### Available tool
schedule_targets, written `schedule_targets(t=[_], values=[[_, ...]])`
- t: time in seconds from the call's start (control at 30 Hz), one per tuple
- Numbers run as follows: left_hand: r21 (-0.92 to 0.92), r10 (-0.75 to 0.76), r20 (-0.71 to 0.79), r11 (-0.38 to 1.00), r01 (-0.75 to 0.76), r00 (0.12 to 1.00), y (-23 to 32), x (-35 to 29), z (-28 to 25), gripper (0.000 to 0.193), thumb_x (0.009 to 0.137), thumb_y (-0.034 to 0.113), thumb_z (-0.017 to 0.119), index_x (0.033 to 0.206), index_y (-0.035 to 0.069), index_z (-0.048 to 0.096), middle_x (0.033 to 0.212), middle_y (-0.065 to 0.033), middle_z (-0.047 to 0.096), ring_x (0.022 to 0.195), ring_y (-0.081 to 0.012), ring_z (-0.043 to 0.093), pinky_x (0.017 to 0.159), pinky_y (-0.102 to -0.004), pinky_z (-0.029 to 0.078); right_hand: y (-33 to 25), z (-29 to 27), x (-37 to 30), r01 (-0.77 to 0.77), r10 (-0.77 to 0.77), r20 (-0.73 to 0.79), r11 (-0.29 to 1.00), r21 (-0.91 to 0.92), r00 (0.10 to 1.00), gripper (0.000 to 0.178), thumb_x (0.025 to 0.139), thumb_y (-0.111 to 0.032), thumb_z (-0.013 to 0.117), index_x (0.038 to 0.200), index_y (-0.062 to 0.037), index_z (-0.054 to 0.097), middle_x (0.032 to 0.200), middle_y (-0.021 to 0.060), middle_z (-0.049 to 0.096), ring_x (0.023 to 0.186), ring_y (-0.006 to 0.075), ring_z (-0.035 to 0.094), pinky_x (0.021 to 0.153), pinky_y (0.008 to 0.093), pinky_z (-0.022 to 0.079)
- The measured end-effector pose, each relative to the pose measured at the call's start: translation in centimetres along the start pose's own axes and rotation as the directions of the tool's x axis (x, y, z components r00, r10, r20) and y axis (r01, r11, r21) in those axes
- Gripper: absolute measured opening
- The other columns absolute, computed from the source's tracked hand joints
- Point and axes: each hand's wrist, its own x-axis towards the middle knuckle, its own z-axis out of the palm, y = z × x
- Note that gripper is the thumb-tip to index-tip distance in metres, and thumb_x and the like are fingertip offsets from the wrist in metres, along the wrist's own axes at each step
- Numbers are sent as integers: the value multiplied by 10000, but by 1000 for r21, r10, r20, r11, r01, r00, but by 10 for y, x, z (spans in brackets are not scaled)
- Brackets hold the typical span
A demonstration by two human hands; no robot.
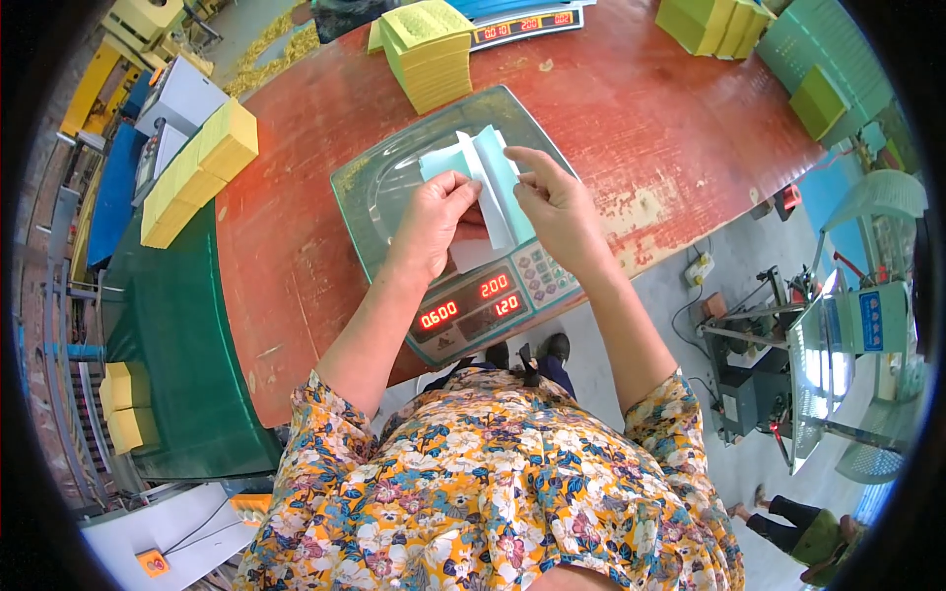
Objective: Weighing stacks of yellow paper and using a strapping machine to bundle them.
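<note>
A small bundle of pale blue-green paper sheets (508, 193), with white sides showing, is tilted over the scale's pan. My left hand (434, 219) is closed on it, thumb and forefinger pinching a white sheet edge. On the bundle's right side is my right hand (560, 209), its forefinger stretched out and its thumb apart, both fingertips at the paper's edge. Its other fingers are curled and partly hidden. Under both hands stands a digital scale (379, 187) with a clear pan, lit red digits and a keypad on its near side.
The scale stands on a worn red table (680, 138). Beyond it rises a tall stack of yellow paper (429, 64) beside another lit display (527, 28). More yellow stacks lie at left (202, 167) and far right (711, 28). A green-covered surface (182, 345) adjoins the table.
</note>
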Motion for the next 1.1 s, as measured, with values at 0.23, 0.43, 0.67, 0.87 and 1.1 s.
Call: schedule_targets(t=[0.23,0.43,0.67,0.87,1.1], values=[[-26,18,18,999,-17,1000,-4,3,-5,201,986,216,557,892,44,601,798,-72,647,674,-145,657,608,-277,582,-15,-2,-4,10,-1,62,991,-130,998,216,898,-189,632,1038,-45,712,698,41,600,653,86,519,610,270,447],[-31,4,31,1000,-3,1000,-1,2,-2,210,978,230,579,877,47,600,799,-72,640,671,-146,655,602,-268,578,-11,1,1,-52,59,39,986,-161,998,316,851,-284,659,901,24,709,713,184,670,657,222,672,614,347,511],[-7,6,15,1000,-5,1000,-1,0,0,191,963,213,603,873,44,599,802,-79,646,673,-149,659,599,-261,576,-8,2,5,-21,28,32,982,-187,999,330,853,-306,649,859,20,705,686,178,663,643,218,666,604,347,507],[-10,8,20,1000,-7,1000,-1,1,-1,185,964,199,597,876,36,599,798,-85,648,676,-150,661,602,-261,578,-2,2,6,-75,83,45,986,-151,996,325,860,-309,637,864,8,707,662,145,647,621,186,633,588,330,485],[-19,9,25,1000,-9,1000,-1,2,-1,205,960,220,607,877,34,598,799,-88,647,669,-156,663,604,-263,581,1,1,6,-57,63,45,992,-116,997,316,868,-301,623,874,5,705,658,138,637,617,170,614,590,333,479]])
